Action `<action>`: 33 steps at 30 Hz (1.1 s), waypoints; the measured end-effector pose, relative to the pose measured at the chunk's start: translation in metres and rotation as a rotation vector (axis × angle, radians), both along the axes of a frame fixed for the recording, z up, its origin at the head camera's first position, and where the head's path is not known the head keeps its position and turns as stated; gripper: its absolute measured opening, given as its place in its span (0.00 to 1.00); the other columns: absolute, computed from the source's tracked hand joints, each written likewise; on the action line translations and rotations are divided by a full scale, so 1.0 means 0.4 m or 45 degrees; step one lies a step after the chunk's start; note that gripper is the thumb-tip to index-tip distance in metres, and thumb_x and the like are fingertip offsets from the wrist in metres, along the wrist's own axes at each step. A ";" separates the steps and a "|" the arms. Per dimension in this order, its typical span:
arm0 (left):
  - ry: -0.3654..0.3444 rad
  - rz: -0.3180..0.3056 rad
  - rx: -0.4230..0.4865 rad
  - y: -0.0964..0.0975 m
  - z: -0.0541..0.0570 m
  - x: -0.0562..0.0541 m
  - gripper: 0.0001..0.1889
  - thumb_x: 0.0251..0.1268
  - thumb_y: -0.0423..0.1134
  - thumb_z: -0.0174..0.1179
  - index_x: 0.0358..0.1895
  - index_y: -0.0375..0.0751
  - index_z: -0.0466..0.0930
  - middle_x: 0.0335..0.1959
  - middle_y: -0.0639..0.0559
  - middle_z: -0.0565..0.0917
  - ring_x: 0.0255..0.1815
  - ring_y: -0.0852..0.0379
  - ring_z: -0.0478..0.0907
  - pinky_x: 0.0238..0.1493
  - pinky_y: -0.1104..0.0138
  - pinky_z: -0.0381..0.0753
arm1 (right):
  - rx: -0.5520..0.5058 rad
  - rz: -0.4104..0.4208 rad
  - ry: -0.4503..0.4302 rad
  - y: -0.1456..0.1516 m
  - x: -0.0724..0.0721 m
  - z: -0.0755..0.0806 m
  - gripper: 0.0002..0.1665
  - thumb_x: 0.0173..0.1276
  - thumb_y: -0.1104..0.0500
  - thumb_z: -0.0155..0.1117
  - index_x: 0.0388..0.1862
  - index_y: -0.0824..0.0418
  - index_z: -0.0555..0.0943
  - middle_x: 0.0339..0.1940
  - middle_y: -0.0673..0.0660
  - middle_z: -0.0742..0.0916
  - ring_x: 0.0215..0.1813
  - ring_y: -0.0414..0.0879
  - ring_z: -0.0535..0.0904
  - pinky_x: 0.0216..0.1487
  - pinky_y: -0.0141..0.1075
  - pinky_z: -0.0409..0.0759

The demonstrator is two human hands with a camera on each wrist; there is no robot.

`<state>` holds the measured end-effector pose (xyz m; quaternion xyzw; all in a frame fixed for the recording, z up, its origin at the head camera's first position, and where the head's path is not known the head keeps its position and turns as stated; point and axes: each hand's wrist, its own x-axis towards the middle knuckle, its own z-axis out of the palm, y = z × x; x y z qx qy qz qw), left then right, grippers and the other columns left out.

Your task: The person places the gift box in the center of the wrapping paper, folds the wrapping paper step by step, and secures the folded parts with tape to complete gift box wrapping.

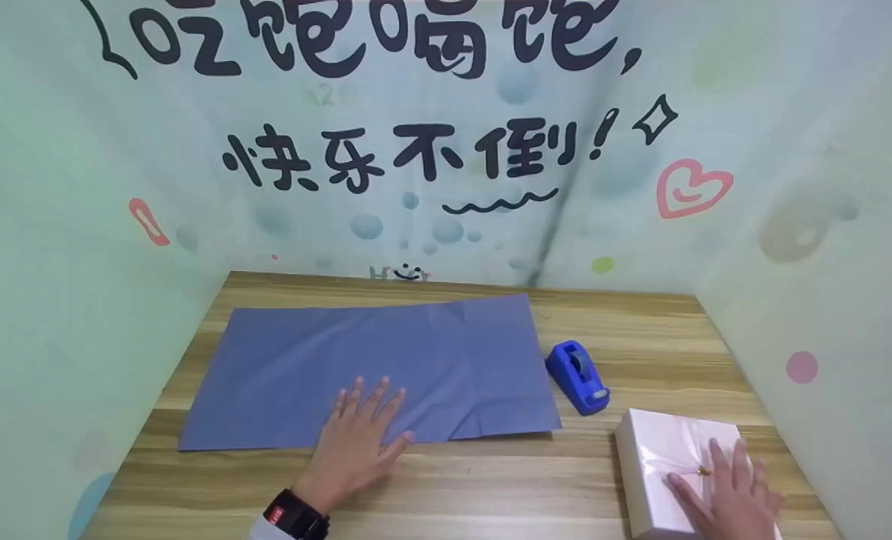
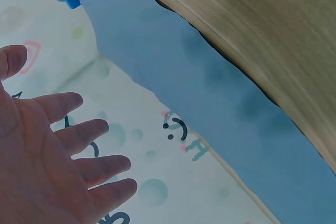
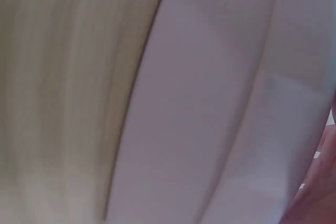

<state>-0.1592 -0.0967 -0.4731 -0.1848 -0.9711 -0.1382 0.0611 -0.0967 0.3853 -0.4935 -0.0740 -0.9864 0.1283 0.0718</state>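
A sheet of blue-purple wrapping paper (image 1: 415, 352), lightly creased, lies flat on the wooden table. My left hand (image 1: 355, 446), fingers spread, is over its front edge; in the left wrist view that hand (image 2: 68, 145) shows an empty palm with the fingers apart. At the right front is a pale pink gift box (image 1: 659, 465) with a thin ribbon and a small gold piece on top. My right hand (image 1: 742, 491) is over the box's right side with extended fingers. The right wrist view shows the box's side (image 3: 194, 103) close up, and only a sliver of the hand.
A blue tape dispenser (image 1: 579, 377) stands between the paper's right edge and the box. Printed cloth walls (image 1: 446, 187) enclose the table (image 1: 446, 487) at the back and both sides. A dark watch (image 1: 295, 516) is on my left wrist.
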 end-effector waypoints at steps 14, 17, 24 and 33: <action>0.000 0.013 -0.034 -0.019 0.000 -0.003 0.32 0.68 0.60 0.41 0.70 0.47 0.59 0.72 0.43 0.58 0.73 0.35 0.49 0.71 0.43 0.48 | -0.405 -0.166 -0.365 0.156 -0.010 0.000 0.58 0.66 0.32 0.44 0.71 0.72 0.33 0.68 0.82 0.47 0.67 0.79 0.46 0.63 0.69 0.48; -0.023 0.008 -0.031 -0.025 -0.002 -0.002 0.32 0.69 0.60 0.40 0.70 0.46 0.59 0.72 0.42 0.57 0.73 0.36 0.48 0.71 0.43 0.46 | -0.505 -0.174 -0.415 0.169 -0.018 -0.003 0.57 0.65 0.32 0.45 0.72 0.71 0.36 0.65 0.81 0.58 0.61 0.77 0.61 0.59 0.66 0.62; -0.063 0.013 0.009 -0.038 -0.015 0.009 0.31 0.69 0.58 0.41 0.70 0.44 0.59 0.72 0.41 0.57 0.73 0.36 0.47 0.71 0.43 0.46 | -0.606 -0.244 -0.543 0.183 -0.018 -0.015 0.53 0.63 0.29 0.47 0.61 0.77 0.62 0.37 0.65 0.84 0.39 0.50 0.79 0.37 0.37 0.76; -0.112 0.000 0.033 -0.059 -0.025 0.016 0.30 0.71 0.56 0.41 0.70 0.42 0.59 0.72 0.39 0.58 0.73 0.36 0.47 0.71 0.42 0.44 | -0.860 -0.392 -0.603 0.186 -0.019 -0.028 0.57 0.58 0.29 0.53 0.57 0.82 0.58 0.32 0.58 0.83 0.33 0.44 0.79 0.34 0.33 0.78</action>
